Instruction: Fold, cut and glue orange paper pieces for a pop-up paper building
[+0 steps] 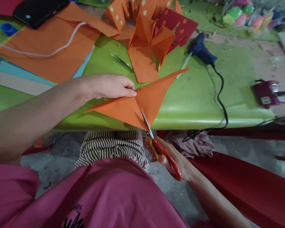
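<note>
Table [194,95], green top: folded orange paper [137,104] hangs over its near edge. My left hand [109,86] pinches the paper by its upper fold. My right hand [171,158] is closed through the red scissors [161,148], blades biting the lower corner. Cutting step, I judge; next needs a steady feed. Blade tips hidden, probably inside the fold.

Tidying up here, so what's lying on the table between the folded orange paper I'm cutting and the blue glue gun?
Head view: only bare green table between the folded orange paper and glue gun.
</note>
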A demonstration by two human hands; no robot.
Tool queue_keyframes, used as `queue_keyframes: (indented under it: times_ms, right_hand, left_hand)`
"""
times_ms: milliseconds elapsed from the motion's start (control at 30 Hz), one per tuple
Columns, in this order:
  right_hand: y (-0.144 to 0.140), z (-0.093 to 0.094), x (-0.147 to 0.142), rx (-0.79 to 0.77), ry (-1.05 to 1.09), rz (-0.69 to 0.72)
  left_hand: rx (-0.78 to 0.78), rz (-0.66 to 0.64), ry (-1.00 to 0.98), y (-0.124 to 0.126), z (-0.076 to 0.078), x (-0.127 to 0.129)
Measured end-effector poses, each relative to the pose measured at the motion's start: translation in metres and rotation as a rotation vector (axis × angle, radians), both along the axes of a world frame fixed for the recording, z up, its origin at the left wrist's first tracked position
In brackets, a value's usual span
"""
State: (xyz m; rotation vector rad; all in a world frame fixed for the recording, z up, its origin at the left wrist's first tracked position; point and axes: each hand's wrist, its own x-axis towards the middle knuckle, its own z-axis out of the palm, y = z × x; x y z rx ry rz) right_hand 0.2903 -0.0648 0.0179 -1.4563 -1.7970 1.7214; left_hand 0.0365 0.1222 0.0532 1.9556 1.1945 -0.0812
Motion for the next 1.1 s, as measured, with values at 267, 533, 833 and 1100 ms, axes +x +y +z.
queue_keyframes:
  times_ms: [267,533,833,1100]
  right_hand:
    - [-0.002,0.002,0.0,-0.013,-0.023,-0.001]
    - [-0.003,0.003,-0.001,0.01,-0.032,0.003]
    - [-0.009,0.005,-0.002,-0.074,0.035,-0.037]
    - [-0.008,0.003,-0.002,-0.031,-0.009,-0.04]
  left_hand:
    - [0.03,-0.004,0.023,0.002,-0.002,0.001]
    - [-0.01,-0.001,0.076,-0.003,0.006,0.004]
    - [-0.014,-0.034,0.087,-0.001,0.006,0.005]
    - [-0.01,-0.05,0.056,0.001,0.0,0.003]
